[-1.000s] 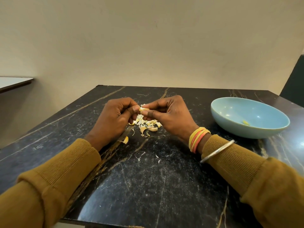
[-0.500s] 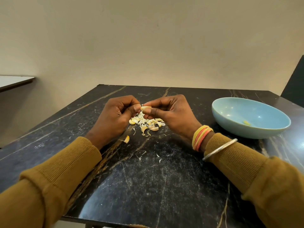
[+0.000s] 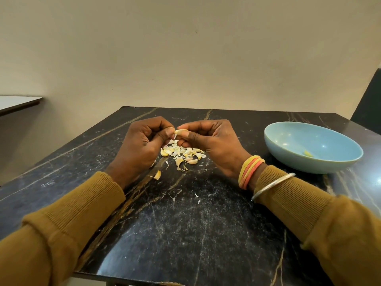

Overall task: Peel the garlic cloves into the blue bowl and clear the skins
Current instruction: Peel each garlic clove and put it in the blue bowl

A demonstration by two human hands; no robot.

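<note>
Broadly, the desk (image 3: 185, 234) is the work surface, and its dark top shows every pale flake. The bowl (image 3: 309, 165) sits to the right, well apart from the peeling. That probably keeps skins from drifting into it, while a finished clove is still only a short reach away. One peeled piece (image 3: 308, 154) lies on its floor.

Both hands hover just above the pile, wrists low near the desk. The right hand (image 3: 214, 141) pinches a clove (image 3: 181, 132) between thumb and forefinger, its other fingers curled under, and holds it steady. The left hand (image 3: 142, 147) has its fingers curled and its thumb tip set against the clove's free end, seemingly nipping there to strip the skin. Whether a flap has already lifted is too small to tell.

Working directly over the pile (image 3: 182, 154) lets loosened skins fall in one spot, which should make clearing easier. The pile mixes unpeeled cloves with papery skins. A stray clove (image 3: 157, 175) lies apart, just beside the left wrist, and a few flecks (image 3: 196, 195) are scattered nearer the person.

Against the frame half a second back, little differs. The hands and the clove sit slightly higher above the pile, and the two-handed grip is unchanged. The bowl, the pile and the stray clove lie where they were, and the bowl holds the same single piece.
</note>
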